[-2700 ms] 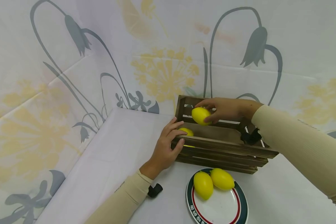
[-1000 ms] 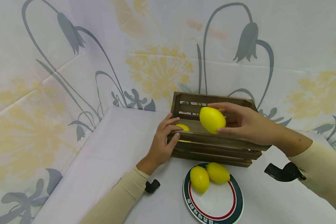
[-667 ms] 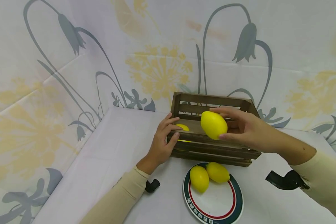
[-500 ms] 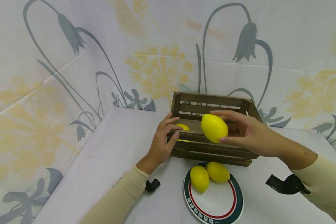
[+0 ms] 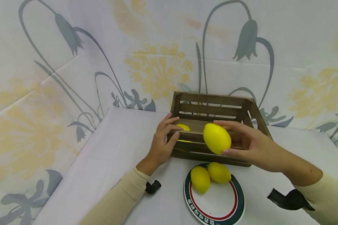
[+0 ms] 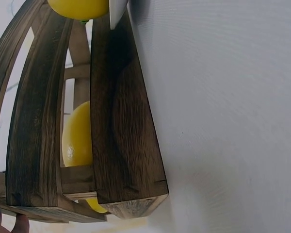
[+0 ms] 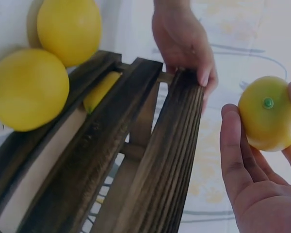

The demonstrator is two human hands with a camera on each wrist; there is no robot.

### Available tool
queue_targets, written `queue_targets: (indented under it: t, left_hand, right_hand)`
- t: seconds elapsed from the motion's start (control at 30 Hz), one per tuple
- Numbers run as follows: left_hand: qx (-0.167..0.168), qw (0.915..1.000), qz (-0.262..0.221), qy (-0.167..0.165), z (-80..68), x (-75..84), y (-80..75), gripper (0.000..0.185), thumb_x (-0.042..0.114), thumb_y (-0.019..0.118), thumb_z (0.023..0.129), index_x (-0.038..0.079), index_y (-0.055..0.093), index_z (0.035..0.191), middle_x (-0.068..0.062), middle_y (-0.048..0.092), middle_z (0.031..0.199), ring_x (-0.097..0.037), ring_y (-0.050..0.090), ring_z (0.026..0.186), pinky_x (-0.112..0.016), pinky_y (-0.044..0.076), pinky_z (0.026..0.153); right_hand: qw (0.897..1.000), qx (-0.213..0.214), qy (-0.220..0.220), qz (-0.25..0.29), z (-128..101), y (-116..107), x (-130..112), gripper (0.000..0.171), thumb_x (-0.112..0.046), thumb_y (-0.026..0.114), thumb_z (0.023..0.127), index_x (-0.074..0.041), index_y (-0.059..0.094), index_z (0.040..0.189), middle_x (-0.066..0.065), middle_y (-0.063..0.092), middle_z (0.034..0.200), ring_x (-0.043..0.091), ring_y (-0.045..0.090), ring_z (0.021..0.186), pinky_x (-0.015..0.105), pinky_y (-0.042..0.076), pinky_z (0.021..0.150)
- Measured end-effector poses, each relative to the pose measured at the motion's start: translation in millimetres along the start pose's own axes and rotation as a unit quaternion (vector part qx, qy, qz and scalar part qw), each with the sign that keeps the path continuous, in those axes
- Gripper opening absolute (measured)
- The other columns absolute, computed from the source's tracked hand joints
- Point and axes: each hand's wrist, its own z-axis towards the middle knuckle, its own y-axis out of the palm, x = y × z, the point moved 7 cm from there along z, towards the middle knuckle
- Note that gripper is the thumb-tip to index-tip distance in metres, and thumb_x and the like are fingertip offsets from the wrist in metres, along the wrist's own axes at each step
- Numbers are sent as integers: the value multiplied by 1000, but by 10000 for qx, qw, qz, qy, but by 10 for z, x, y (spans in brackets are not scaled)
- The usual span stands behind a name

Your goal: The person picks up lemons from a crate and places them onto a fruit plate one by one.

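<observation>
At the far left, a pale cloth [image 5: 163, 28] printed with grey and yellow flowers rises behind the white table [image 5: 124, 134]. The left sleeve [image 5: 116, 198] comes up from the bottom edge, with a small black fitting [image 5: 153, 187] by the wrist. Next comes the left hand [image 5: 160, 143], which grips the near left corner of the wooden crate [image 5: 211, 99] — fingers slightly spread and bent over the rim, thumb against the front slat. Just beside those fingers, inside the crate's left end, lies a lemon [image 5: 183, 127], partly hidden by the front slats; the left wrist view shows it through the gaps.

In front of the crate sits a white plate [image 5: 214, 204] with a dark patterned rim and a red ring. Two lemons rest against each other toward its far side, the left one [image 5: 200, 179] nearer and the right one [image 5: 219, 172] turned more sideways.

Further right, the held lemon [image 5: 217, 138] is up in the air before the crate's front, apart from the wood. The right hand [image 5: 254, 148] pinches it between thumb and fingers, parted just to its width — a green stem spot shows in the right wrist view. Last come a black curved piece [image 5: 291, 200] and the right sleeve [image 5: 330, 197].
</observation>
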Motion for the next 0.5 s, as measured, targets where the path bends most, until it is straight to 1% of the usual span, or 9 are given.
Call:
queue_targets:
  t: [0.27,0.5]
  left_hand:
    - [17,9999,-42,-97,-6,6,-3,19,13,53,100,7,69,109,-7,51,147,-17,23,154,-52,22,125]
    - [20,9999,6,-102,-6,-2,1,18,13,53,100,8,69,108,-7,52,146,-18,23,153,-53,23,125]
  right_hand:
    - [9995,8,-182,266,-132,128,31,70,1,67,93,-17,37,154,-8,46,148,10,64,118,26,59,91]
    - [9991,152,-132,365,-205,197,154,70,1,66,93,-18,37,153,-10,48,147,8,63,119,25,58,92]
